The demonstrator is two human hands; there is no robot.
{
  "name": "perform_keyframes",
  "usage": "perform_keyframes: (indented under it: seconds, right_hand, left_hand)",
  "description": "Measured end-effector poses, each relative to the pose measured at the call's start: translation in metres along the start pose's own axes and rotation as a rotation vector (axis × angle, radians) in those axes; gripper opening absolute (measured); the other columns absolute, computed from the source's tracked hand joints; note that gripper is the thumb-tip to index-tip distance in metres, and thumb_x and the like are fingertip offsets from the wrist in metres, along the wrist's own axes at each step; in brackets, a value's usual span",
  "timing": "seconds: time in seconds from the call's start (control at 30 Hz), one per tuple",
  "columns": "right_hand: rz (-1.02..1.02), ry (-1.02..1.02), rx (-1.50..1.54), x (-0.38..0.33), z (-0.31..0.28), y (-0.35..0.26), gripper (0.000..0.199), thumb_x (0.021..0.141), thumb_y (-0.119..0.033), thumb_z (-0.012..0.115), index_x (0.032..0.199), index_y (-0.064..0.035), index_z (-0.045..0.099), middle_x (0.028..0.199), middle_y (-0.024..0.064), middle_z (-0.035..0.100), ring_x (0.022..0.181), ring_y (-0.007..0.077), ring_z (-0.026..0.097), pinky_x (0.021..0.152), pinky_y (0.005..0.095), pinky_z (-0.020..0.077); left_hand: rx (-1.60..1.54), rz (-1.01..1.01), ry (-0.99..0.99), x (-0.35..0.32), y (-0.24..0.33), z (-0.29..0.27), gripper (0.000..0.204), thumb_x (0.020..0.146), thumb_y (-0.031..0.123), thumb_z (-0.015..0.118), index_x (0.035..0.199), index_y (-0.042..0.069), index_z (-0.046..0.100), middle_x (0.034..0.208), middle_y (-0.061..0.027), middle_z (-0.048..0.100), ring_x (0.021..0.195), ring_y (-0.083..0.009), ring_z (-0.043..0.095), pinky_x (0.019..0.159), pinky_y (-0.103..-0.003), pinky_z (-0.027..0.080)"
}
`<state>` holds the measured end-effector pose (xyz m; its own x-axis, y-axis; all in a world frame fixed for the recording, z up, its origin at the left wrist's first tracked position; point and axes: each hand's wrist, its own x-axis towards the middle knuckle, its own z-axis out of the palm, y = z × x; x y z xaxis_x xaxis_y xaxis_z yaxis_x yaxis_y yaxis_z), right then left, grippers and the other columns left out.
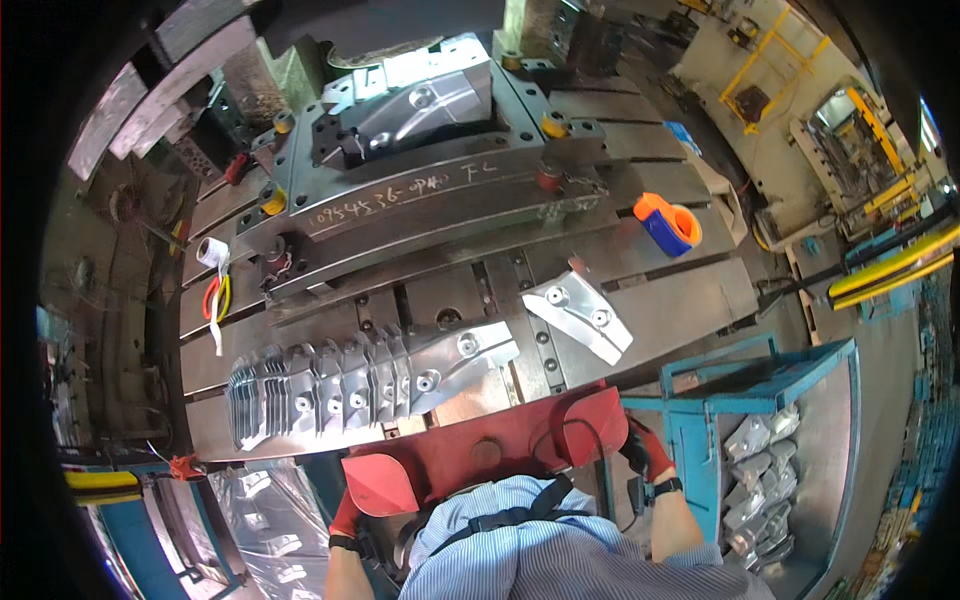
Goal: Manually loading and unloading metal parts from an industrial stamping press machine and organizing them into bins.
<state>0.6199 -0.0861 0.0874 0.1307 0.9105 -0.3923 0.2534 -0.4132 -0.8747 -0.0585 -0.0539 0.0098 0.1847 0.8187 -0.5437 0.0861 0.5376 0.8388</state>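
A row of parts (347, 388) lies between die (420, 203) and control panel (447, 445).

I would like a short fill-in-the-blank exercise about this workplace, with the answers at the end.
1. The panel between the left hand and right hand is coloured ____.
2. The single metal part lies to the ____ of the row of parts.
3. The tape-dispenser-like object is orange and ____.

Missing words: red; right; blue.

Quantities are: two red-gloved hands (653, 455), two red guard plates (380, 485), one row of silver stampings (440, 378), one separate silver stamping (580, 308), four yellow collars (272, 200).
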Motion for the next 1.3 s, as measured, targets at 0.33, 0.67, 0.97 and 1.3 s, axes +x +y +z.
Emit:
perform_keyframes:
  seconds: [0.33, 0.67, 0.97, 1.3]
  right_hand:
    - [0.067, 0.083, 0.059, 0.023, 0.045, 0.025, 0.043, 0.094, -0.014, 0.057, 0.135, -0.0028, 0.050, 0.133, 0.0091, 0.057, 0.118, 0.0175, 0.054, 0.095, 0.0319, 0.0451]
    - [0.108, 0.245, 0.305, 0.020, 0.040, 0.037, 0.044, 0.091, -0.012, 0.060, 0.133, 0.0000, 0.051, 0.127, 0.0129, 0.062, 0.115, 0.0188, 0.057, 0.095, 0.0339, 0.0453]
    - [0.100, 0.271, 0.240, 0.028, 0.051, 0.050, 0.045, 0.089, -0.011, 0.064, 0.130, 0.0012, 0.052, 0.122, 0.0158, 0.064, 0.112, 0.0202, 0.058, 0.094, 0.0358, 0.0461]
    - [0.123, 0.200, 0.432, 0.022, 0.031, 0.010, 0.048, 0.087, -0.013, 0.067, 0.132, -0.0002, 0.052, 0.114, 0.0114, 0.066, 0.101, 0.0192, 0.061, 0.086, 0.0338, 0.0486]
  left_hand:
    - [-0.352, -0.072, -0.003, 0.001, -0.015, -0.016, 0.044, 0.103, 0.026, 0.043, 0.142, 0.007, 0.039, 0.137, -0.0071, 0.051, 0.122, -0.0203, 0.052, 0.102, -0.035, 0.045]
    - [-0.341, -0.124, 0.029, 0.007, 0.001, 0.000, 0.044, 0.101, 0.027, 0.048, 0.139, 0.006, 0.043, 0.132, -0.0095, 0.054, 0.116, -0.0203, 0.056, 0.094, -0.036, 0.050]
    - [-0.362, -0.238, 0.060, -0.001, -0.005, -0.020, 0.056, 0.101, 0.047, 0.041, 0.144, 0.011, 0.038, 0.138, -0.0061, 0.049, 0.123, -0.0228, 0.051, 0.101, -0.038, 0.046]
    - [0.900, -0.011, 0.010, -0.014, 0.076, 0.017, 0.036, 0.095, 0.019, 0.059, 0.126, 0.001, 0.055, 0.118, -0.0106, 0.064, 0.105, -0.0223, 0.061, 0.090, -0.036, 0.049]
